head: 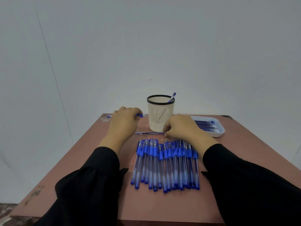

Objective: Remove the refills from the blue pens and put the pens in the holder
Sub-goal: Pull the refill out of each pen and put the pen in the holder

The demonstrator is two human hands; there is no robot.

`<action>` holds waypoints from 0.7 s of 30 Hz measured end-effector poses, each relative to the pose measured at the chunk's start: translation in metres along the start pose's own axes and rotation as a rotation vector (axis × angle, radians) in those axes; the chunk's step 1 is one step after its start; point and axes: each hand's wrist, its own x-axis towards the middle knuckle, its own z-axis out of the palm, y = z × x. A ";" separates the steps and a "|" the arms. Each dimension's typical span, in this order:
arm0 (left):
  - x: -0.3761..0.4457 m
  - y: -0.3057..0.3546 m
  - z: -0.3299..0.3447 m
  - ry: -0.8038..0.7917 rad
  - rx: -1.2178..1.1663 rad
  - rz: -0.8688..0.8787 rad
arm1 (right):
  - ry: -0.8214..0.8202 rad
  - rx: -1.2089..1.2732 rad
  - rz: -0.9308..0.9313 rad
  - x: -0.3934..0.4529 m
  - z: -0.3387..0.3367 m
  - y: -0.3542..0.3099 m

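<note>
- A person's left hand (124, 121), at ten o'clock on the table (78, 160), is curled around a blue pen body (141, 115).
- Their right hand (180, 126) pinches the drawn refill (149, 133); it should go to the tray (221, 134) at two o'clock.
- The holder (160, 115) at twelve holds one pen; the row of pens (166, 163) waits at six.
- Advice: keep the refill level, clear of the holder.

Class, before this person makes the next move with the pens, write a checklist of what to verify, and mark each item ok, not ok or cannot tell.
1. Left hand grips the pen body: ok.
2. Right hand has hold of the refill: cannot tell, fingertips hidden.
3. Holder upright with room inside: ok, one pen in it.
4. Tray within reach for refills: ok.
5. Pile of pens undisturbed: ok.
</note>
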 end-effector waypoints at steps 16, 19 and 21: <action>-0.004 0.008 0.003 -0.055 -0.014 0.031 | 0.143 0.054 0.150 -0.008 -0.014 0.038; -0.004 0.010 0.004 -0.073 -0.013 0.047 | 0.119 0.044 0.263 -0.013 -0.016 0.063; -0.005 0.010 0.004 -0.078 -0.014 0.047 | 0.071 0.024 0.318 -0.015 -0.014 0.074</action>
